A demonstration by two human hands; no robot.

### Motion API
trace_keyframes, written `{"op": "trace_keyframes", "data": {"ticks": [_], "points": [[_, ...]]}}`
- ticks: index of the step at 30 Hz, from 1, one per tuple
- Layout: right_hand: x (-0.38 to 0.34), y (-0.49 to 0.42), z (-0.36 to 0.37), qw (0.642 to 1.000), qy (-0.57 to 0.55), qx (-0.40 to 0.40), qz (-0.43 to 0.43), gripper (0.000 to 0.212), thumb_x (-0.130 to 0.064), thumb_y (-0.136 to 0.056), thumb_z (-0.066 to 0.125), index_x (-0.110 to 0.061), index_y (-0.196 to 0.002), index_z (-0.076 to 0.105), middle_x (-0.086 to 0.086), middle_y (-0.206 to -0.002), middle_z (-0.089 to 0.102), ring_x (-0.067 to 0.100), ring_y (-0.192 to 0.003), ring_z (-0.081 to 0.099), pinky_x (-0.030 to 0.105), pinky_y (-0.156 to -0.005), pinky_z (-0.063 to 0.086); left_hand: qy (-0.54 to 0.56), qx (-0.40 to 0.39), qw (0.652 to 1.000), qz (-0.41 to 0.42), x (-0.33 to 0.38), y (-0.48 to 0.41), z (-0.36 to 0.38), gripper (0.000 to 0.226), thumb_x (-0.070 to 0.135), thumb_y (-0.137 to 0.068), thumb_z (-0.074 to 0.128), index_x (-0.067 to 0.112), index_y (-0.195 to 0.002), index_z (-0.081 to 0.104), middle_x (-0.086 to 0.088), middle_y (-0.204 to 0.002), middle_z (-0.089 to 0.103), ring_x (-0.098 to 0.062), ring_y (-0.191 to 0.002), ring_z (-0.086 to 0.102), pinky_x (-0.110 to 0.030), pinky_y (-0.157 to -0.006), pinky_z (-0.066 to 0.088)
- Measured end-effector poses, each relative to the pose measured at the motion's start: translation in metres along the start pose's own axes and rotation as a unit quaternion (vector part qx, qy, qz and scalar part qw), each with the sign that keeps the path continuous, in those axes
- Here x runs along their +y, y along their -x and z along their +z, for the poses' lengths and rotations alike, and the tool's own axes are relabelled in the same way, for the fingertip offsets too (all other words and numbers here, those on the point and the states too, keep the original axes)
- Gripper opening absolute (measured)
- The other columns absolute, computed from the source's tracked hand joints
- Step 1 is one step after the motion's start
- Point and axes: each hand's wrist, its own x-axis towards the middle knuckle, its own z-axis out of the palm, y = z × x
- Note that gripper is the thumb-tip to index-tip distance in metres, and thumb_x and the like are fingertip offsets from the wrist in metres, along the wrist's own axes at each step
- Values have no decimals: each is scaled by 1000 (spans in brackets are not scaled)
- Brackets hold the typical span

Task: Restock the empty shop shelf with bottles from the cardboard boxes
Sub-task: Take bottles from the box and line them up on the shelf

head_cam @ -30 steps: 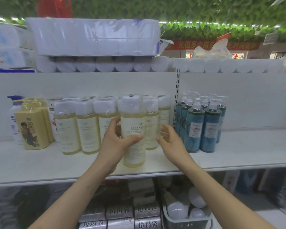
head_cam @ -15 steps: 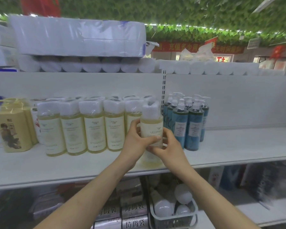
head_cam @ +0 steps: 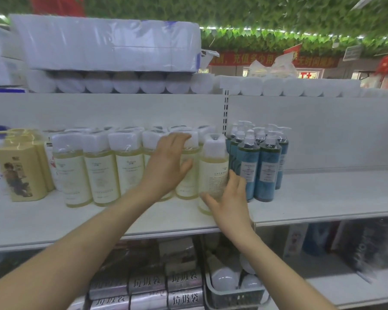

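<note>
Left grip (head_cam: 168, 164) off end bottle (head_cam: 213, 166), now spread flat over caps of pale bottle row (head_cam: 99, 171) (fingers apart, pressing). Right grip (head_cam: 229, 202) wraps end bottle low down; bottle upright on shelf (head_cam: 323, 198), between row and blue pump bottles (head_cam: 267, 171).

White shelf (head_cam: 323, 198), all upright: yellow packs (head_cam: 18, 171) at 9 o'clock, pale-yellow bottles (head_cam: 101, 175) in a row thru centre, front bottle (head_cam: 212, 171) standing fwd of the row's right end, blue pump bottles (head_cam: 267, 171) just beside it at 3 o'clock.
</note>
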Motion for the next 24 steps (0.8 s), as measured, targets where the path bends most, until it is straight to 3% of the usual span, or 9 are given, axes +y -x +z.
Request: {"op": "trace_keyframes", "data": {"ticks": [2,4,8,10,13,16,19,24], "points": [[-10,3,7,996,84,40,-3,101,-53,-77,89,-8,-150,36,12,-136,45,33,-122,48,47,-99,49,-111,-20,992,50,-6,-21,-8,71,22,-87,80,6,-150,52,-15,-149,54,-37,-139,46,-45,-117,39],[-12,0,12,995,92,50,2,97,-50,-76,91,-9,-145,38,12,-131,47,35,-118,50,47,-95,49,-200,-77,974,76,-10,-36,-7,89,40,-87,81,9,-160,40,-15,-161,43,-37,-151,36,-48,-125,28],[1,-13,12,998,-43,-17,41,91,-38,-79,91,-17,-151,38,4,-141,52,25,-130,50,37,-102,45,-296,-129,941,102,-20,-41,11,115,61,-84,80,14,-168,18,-16,-170,29,-34,-158,27,-58,-131,11],[6,-20,8,986,-135,-67,75,94,-30,-83,89,-19,-158,33,-2,-149,55,18,-136,53,29,-105,43,-309,-104,939,110,-23,-38,18,120,60,-78,85,14,-168,21,-17,-166,35,-36,-154,34,-59,-130,14],[8,-25,9,980,-144,-105,85,96,-28,-88,84,-20,-161,22,-1,-156,50,19,-139,52,29,-106,42,-313,-68,941,107,-28,-37,22,121,59,-72,90,16,-166,27,-16,-163,40,-36,-150,39,-59,-128,19],[1,-23,14,994,-67,-59,64,106,-42,-81,90,-10,-159,25,9,-154,38,28,-140,45,40,-114,42,-309,-55,944,102,-30,-35,22,121,60,-69,92,19,-165,30,-13,-162,42,-34,-148,42,-60,-126,23],[-3,-21,18,999,18,0,31,92,-45,-77,92,-8,-144,39,9,-137,45,32,-128,51,41,-103,46,-310,-55,944,98,-31,-36,21,119,60,-68,91,21,-164,32,-10,-162,43,-31,-148,42,-61,-123,25],[1,-32,15,995,-61,-47,66,87,-31,-86,87,-13,-152,34,8,-146,58,29,-132,58,36,-98,47,-306,-52,947,89,-35,-36,23,117,60,-68,91,24,-163,32,-7,-163,41,-29,-148,42,-60,-121,26]]}}
